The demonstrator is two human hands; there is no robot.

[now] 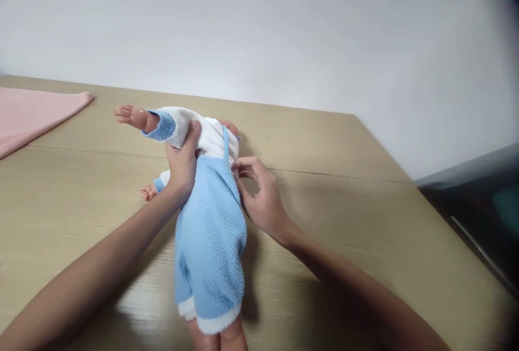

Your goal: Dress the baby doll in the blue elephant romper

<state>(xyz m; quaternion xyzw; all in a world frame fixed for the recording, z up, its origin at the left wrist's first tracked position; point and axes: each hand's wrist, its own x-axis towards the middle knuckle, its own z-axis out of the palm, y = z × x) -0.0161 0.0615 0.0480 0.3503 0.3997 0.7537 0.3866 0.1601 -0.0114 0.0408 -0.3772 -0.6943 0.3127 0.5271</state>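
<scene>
A baby doll [214, 221] lies tipped on its side on the table, legs toward me. It wears a white fleecy top and light blue fleecy overalls with white cuffs at the legs. Wrapped around its upper body under the raised arm, my left hand [183, 164] holds it, thumb on the white sleeve. On the other side, my right hand [261, 191] has thumb and fingertips pinched at the upper edge of the overalls, just below a thin blue strap [226, 143]. Most of the doll's head is hidden behind its body.
The wooden table [344, 216] has a seam running across it and ends at a white wall [259, 26]. A pink cloth [36, 116] lies flat at the far left. Beyond the right table edge is a dark, blurred object [478, 205].
</scene>
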